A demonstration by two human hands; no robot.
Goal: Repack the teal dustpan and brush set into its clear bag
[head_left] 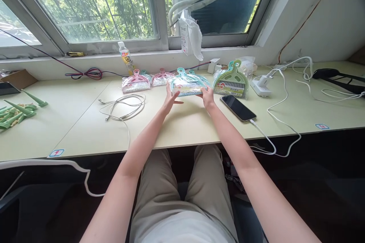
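Between my two hands is a light-blue dustpan-and-brush set in clear plastic wrap, near the back of the table. My left hand is at its left side, with the fingers apart and the thumb near its lower edge. On the right side, my right hand grips the lower right corner of the pack. Two pink wrapped sets, one farther left and one closer, lie to the left. A green wrapped set leans upright just right of my right hand.
A black phone on a white cable lies right of my hands, near a white power strip. Left are a coiled cable and green pieces. A bottle stands behind. The table's front edge crosses below my forearms.
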